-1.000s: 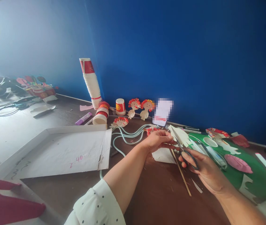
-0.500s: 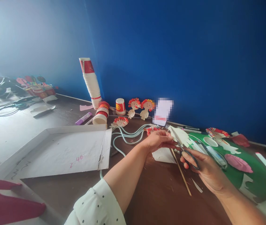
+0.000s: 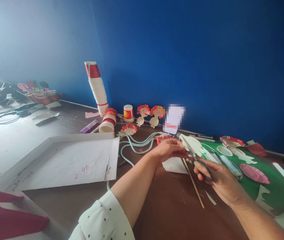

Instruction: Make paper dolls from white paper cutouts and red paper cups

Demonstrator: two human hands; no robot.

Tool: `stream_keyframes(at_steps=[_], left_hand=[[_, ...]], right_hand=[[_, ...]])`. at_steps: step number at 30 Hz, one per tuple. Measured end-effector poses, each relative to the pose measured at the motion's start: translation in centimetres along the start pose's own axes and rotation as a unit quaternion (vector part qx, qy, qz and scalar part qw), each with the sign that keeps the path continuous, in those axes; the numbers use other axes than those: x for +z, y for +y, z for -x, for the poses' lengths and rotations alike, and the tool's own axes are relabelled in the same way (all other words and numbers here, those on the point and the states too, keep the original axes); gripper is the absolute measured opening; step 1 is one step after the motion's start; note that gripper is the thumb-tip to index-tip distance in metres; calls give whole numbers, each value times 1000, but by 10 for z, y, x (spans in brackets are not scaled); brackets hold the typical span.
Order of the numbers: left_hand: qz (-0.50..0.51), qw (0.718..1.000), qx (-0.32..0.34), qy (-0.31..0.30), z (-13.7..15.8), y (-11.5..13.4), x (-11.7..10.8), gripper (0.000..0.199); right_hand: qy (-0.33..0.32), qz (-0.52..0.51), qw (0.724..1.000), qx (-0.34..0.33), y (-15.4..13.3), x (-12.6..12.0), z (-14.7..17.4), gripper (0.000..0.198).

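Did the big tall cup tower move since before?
No. The tall cup stack shows no shift either way, judged against the blue wall behind it.

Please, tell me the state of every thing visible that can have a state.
Scissors: in right grip, opening unclear
White paper: in left grip
Tall cup stack: nested, appears leaning
Shorter cup stack: tipped sideways
Separate cup: upside down
White tray: open-topped
Phone: propped up, screen blurred
Wooden stick: lying flat
Purple tube: lying flat
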State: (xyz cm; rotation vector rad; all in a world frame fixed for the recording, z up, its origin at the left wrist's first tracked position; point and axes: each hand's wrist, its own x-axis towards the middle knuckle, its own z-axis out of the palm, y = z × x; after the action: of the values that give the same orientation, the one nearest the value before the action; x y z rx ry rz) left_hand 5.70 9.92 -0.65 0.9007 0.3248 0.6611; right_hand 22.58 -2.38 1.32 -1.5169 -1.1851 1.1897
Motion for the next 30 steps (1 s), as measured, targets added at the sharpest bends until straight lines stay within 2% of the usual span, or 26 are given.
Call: stream_keyframes(at_steps=[24, 30], left_hand=[[2, 1000, -2, -2, 2, 2, 1, 45], [4, 1000, -1, -3, 1, 1, 1, 42]], right_hand=[[-20, 0, 1000, -1, -9, 0, 3, 40], [4, 9, 1000, 20, -9, 1, 4, 46]])
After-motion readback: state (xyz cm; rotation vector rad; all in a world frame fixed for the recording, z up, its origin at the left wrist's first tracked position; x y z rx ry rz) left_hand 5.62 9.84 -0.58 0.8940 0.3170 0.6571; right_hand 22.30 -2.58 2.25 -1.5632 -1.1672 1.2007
